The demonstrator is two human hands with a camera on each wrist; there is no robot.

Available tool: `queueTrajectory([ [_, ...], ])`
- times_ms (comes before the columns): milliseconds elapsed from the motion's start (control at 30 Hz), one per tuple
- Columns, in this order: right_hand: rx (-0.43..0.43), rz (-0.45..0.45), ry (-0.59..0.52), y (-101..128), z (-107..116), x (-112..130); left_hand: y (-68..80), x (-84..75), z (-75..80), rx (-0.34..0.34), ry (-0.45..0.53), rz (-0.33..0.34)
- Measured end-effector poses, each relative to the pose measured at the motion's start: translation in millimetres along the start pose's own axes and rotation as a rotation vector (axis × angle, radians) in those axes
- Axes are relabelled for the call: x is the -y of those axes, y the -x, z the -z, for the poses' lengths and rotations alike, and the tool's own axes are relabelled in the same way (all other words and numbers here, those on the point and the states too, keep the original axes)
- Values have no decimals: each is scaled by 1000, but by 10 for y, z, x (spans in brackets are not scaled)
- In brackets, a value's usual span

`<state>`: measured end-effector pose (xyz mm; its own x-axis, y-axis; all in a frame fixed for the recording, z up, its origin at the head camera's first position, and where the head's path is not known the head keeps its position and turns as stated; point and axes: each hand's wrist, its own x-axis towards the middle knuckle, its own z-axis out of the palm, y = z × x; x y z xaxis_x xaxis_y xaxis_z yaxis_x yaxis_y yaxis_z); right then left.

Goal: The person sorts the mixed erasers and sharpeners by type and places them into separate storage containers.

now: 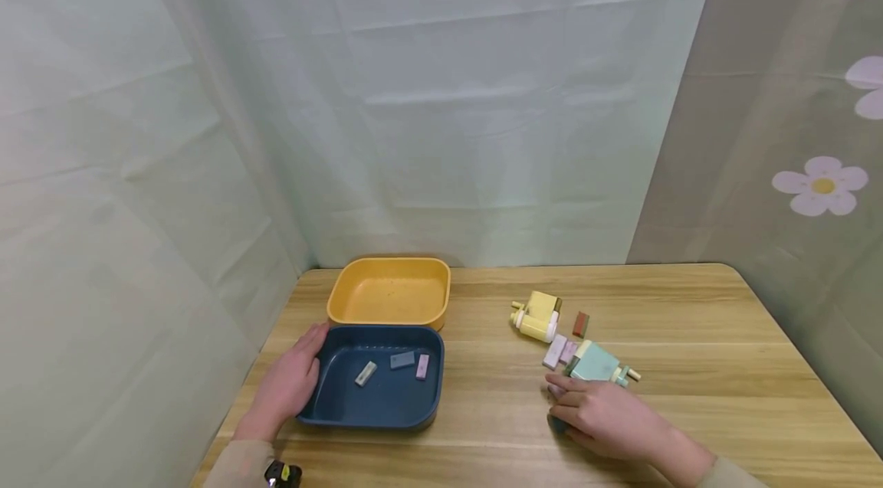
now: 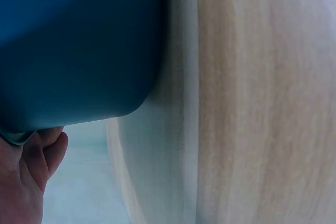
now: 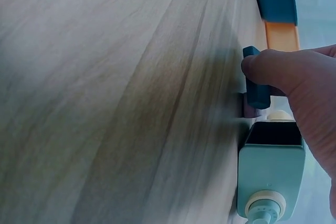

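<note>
My left hand (image 1: 286, 384) holds the left rim of a navy blue basin (image 1: 372, 405), its fingers along the outer wall. Inside lie a whitish block (image 1: 366, 374), a grey-blue block (image 1: 402, 360) and a pink block (image 1: 422, 367). At the right, my right hand (image 1: 610, 419) pinches a dark teal block (image 3: 257, 95) between thumb and fingers, close over the table. Just beyond those fingers lies a mint-green toy device (image 1: 595, 362) with a round knob. Pale purple blocks (image 1: 554, 351) sit beside it, one partly hidden by the hand.
Behind the navy basin stands a yellow basin (image 1: 389, 298). A yellow toy device (image 1: 540, 314) and a red-brown block (image 1: 581, 324) lie farther back on the wooden table (image 1: 497, 427). Fabric curtains (image 1: 476, 128) rise along the back and sides.
</note>
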<state>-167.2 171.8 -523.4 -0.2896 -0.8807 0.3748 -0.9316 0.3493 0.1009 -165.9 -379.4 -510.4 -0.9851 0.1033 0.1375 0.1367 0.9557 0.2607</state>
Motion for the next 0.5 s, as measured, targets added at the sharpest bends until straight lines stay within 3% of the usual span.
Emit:
queueTrajectory([
  [500, -28, -8, -4, -52, 32, -20, 9, 23, -16, -1, 10, -3],
])
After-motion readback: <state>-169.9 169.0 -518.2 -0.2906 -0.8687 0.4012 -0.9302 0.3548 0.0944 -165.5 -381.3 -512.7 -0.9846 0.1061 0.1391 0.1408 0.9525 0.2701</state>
